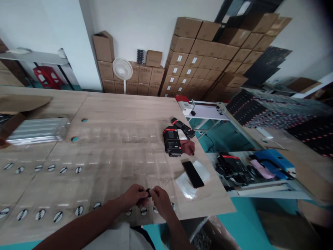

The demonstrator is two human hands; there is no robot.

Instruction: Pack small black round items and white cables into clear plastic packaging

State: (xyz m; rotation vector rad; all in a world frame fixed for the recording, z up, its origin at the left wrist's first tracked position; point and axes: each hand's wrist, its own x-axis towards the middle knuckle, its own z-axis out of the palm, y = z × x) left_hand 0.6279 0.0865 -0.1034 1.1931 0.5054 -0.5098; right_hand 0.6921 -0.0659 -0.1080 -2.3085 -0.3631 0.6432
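- Grip, left: my left hand pinches a small dark round piece between thumb and fingers, at the lower centre of the frame.
- Grip, right: my right hand pinches the same piece from the opposite side; the fingertips of both hands nearly meet.
- Held piece: one, black, with a curved edge; its face is too small and covered to read.
- Flat discs, far row: six white discs with a dark band across each, centre left of the frame.
- Flat discs, near row: ten visible along the lower edge, some partly hidden by my hands.
- Work surface: one wood-grain table with two round holes, overlaid with glossy, ridged transparent plastic.
- Right of centre: one banded bundle of black-and-red cartons; below it, one flat black smartphone on a crinkled translucent bag.
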